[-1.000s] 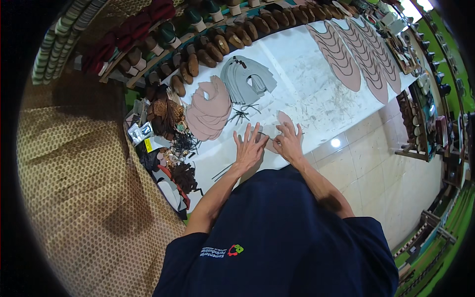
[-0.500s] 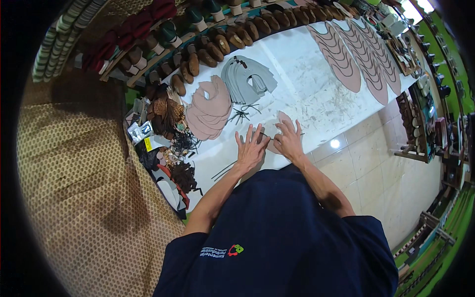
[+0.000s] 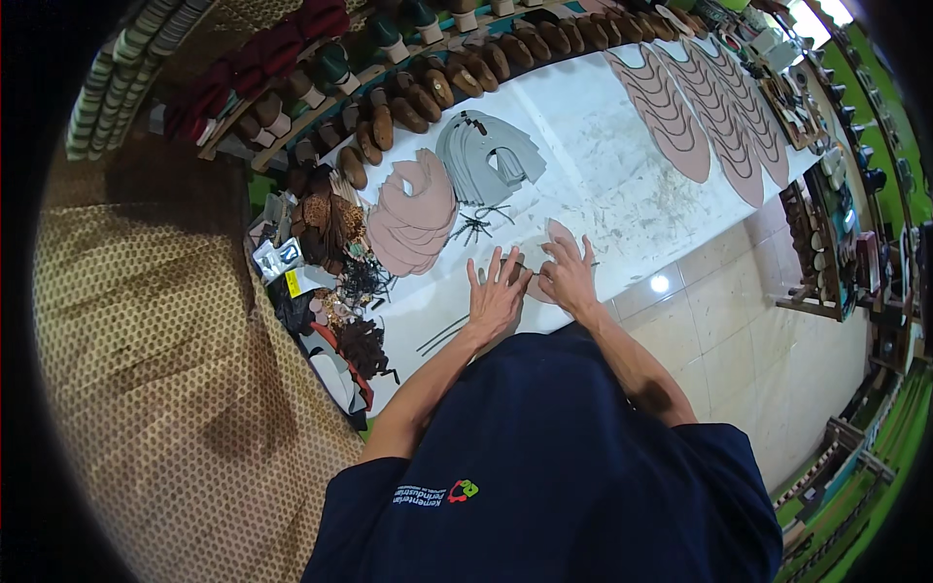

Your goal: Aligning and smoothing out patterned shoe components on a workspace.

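A pink sole-shaped piece (image 3: 558,230) lies on the white table at its near edge, partly under my right hand (image 3: 569,277). The fingers of that hand are bent, with thumb and forefinger pinched together at the piece's surface; what they pinch is too small to make out. Beside it, my left hand (image 3: 496,294) lies with its fingers spread, the fingertips over a small dark piece (image 3: 520,262) mostly hidden under them. Thin dark strips (image 3: 442,333) lie left of my left hand. Beyond my hands is a small heap of short dark strips (image 3: 478,223).
Fanned pink pieces (image 3: 408,219) and a stack of grey pieces (image 3: 486,155) sit beyond my hands. Overlapping pink soles (image 3: 671,126) lie at the far right of the white table (image 3: 593,126). Brown shoe lasts (image 3: 418,102) line the back. Scraps (image 3: 360,345) crowd the left end.
Both hands stay almost in place, with only slight finger movement. The view has shifted very slightly.
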A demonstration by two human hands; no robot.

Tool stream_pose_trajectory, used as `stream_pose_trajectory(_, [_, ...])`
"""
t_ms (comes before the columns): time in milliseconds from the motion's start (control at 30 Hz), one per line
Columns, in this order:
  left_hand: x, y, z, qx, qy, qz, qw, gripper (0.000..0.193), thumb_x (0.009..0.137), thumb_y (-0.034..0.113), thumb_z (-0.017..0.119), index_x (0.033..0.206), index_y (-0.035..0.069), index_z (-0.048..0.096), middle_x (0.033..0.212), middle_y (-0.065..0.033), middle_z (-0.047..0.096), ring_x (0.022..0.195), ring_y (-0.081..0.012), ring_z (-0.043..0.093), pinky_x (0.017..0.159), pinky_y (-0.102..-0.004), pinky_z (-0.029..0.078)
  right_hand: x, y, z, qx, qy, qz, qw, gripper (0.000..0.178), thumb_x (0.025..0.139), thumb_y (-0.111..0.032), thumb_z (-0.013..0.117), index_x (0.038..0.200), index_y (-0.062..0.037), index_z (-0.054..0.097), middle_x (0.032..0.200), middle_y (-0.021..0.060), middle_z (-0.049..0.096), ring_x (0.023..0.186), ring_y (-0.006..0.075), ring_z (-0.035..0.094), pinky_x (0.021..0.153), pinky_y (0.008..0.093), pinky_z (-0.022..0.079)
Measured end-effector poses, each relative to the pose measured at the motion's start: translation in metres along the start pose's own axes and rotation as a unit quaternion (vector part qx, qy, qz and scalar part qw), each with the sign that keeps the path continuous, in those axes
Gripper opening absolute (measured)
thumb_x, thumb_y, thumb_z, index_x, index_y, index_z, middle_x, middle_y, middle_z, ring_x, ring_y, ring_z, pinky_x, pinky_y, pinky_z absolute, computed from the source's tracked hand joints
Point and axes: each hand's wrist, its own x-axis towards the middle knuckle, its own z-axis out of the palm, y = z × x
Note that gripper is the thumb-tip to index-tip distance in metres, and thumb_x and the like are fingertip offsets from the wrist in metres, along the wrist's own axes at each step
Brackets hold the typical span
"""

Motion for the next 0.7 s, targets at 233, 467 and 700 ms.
stream_pose_trajectory(233, [-0.003, 0.002, 0.005, -0.007, 0.006, -0.018, 1.000, 0.058, 0.097, 0.024, 0.067, 0.153, 0.033, 0.057, 0.178, -0.0080, 0.021, 0.162, -0.0373, 0.019, 0.115, -0.0810, 0.015, 0.000, -0.001, 0.000, 0.010, -0.010, 0.011, 1.000, 0.011, 0.080, -0.019, 0.075, 0.078, -0.0093, 0.080, 0.135, 0.0054, 0.066, 0.142, 0.0287, 0.049, 0.125, 0.0676, 0.016])
stream_pose_trajectory(467, [0.007, 0.007, -0.009, 0.034, -0.010, 0.015, 0.999, 0.051, 0.099, 0.025, 0.064, 0.150, 0.029, 0.061, 0.177, -0.0081, 0.023, 0.162, -0.0355, 0.020, 0.118, -0.0794, 0.016, -0.004, 0.004, 0.001, 0.014, -0.023, 0.034, 0.999, 0.012, 0.080, -0.021, 0.077, 0.082, -0.0101, 0.080, 0.136, 0.0064, 0.065, 0.143, 0.0302, 0.048, 0.124, 0.0684, 0.017])
stream_pose_trajectory(700, [0.003, 0.012, 0.000, -0.029, 0.036, -0.027, 0.999, 0.043, 0.102, 0.031, 0.064, 0.145, 0.027, 0.064, 0.177, -0.0093, 0.023, 0.162, -0.0377, 0.020, 0.117, -0.0806, 0.015, -0.021, 0.016, -0.016, 0.065, -0.003, 0.079, 0.995, 0.025, 0.082, -0.027, 0.080, 0.103, -0.0139, 0.080, 0.144, 0.0074, 0.061, 0.146, 0.0322, 0.045, 0.124, 0.0666, 0.017])
